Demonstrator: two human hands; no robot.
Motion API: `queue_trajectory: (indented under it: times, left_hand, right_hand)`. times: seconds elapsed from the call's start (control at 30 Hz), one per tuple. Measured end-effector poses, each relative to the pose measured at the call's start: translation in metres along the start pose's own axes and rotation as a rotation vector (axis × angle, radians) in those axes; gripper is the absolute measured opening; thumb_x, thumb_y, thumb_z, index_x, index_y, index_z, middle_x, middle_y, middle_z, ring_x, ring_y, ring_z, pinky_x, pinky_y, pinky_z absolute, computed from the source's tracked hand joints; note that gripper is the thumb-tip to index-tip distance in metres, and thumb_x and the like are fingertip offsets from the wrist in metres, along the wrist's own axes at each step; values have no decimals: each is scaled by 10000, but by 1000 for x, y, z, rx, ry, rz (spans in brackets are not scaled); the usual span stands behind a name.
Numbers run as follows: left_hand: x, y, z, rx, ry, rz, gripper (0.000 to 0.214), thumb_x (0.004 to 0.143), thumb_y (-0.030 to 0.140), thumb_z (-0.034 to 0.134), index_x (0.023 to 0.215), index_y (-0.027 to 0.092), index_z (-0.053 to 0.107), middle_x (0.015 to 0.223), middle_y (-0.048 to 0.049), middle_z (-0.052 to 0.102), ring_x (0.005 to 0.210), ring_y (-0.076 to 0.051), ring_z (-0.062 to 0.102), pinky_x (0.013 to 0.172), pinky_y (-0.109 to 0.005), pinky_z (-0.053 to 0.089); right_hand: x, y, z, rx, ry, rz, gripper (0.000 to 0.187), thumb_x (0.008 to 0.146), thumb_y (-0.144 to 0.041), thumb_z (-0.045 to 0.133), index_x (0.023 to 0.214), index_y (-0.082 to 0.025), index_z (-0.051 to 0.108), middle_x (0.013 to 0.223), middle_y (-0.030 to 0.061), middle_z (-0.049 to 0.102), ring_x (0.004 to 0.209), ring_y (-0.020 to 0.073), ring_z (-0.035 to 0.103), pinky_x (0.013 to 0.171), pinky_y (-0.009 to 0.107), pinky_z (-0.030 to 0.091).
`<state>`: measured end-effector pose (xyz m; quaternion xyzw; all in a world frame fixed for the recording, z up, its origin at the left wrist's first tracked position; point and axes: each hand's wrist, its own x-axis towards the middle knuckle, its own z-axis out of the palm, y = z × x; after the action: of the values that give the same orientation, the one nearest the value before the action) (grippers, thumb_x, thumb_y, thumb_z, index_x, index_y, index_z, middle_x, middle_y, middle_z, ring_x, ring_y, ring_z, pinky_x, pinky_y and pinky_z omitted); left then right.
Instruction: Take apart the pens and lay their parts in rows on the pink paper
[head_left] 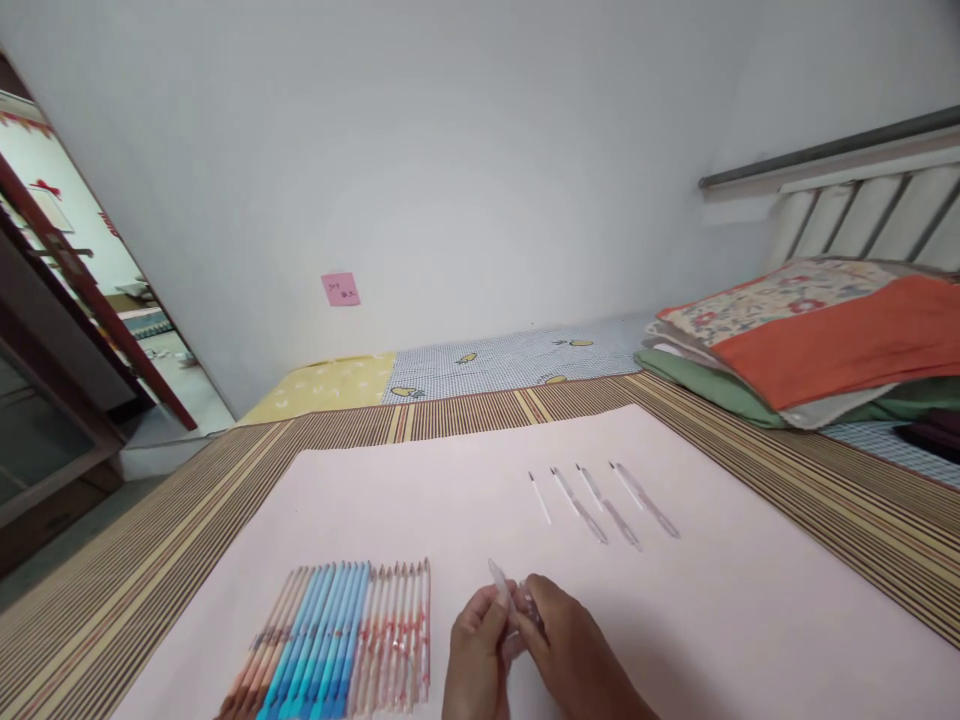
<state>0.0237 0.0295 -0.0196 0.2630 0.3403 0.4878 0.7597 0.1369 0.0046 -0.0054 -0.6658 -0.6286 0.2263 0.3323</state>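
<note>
Head view: my left fingers (480, 606) pinch a translucent pen part (497, 577); what my right fingers (534, 640) hold, I can't tell.

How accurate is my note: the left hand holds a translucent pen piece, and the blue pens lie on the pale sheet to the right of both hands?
One slip: in the head view, the blue pens lie to the left of both hands, not the right. The left hand does hold a translucent pen piece, and the pens are on the pale sheet.
</note>
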Motion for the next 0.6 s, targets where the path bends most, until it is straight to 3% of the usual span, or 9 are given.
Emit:
queue_trajectory:
  times: [0.17,0.33,0.47,0.6]
  left_hand:
    - [4,-3,1,9,25,-1,341,711,376,824,917,114,751,948,-159,770,940,-284,703,770,-335,535]
    - [2,-1,0,29,172,-65,503,725,437,800,1119,146,684,1081,-171,747,894,-261,722,726,-331,533]
    - [0,2,-1,45,143,-70,403,752,444,771,998,135,688,934,-136,756,794,-222,720,672,-293,509]
    - [0,3,-4,33,123,-85,342,772,411,755,957,133,678,870,-112,748,752,-202,710,636,-269,487]
  right_hand:
    - [8,-2,-4,-29,-40,-1,207,924,-283,411,730,-226,458,721,17,630,643,159,553,593,251,347]
    - [40,13,-36,-173,-50,81,162,894,-205,464,747,-197,531,725,17,649,661,141,573,598,235,337]
    - [80,33,-66,-339,-16,234,140,875,-175,492,828,-153,622,829,97,700,746,184,629,630,264,353]
    - [113,45,-75,-414,-30,336,160,856,-169,540,921,-111,674,938,176,724,858,252,679,672,296,389]
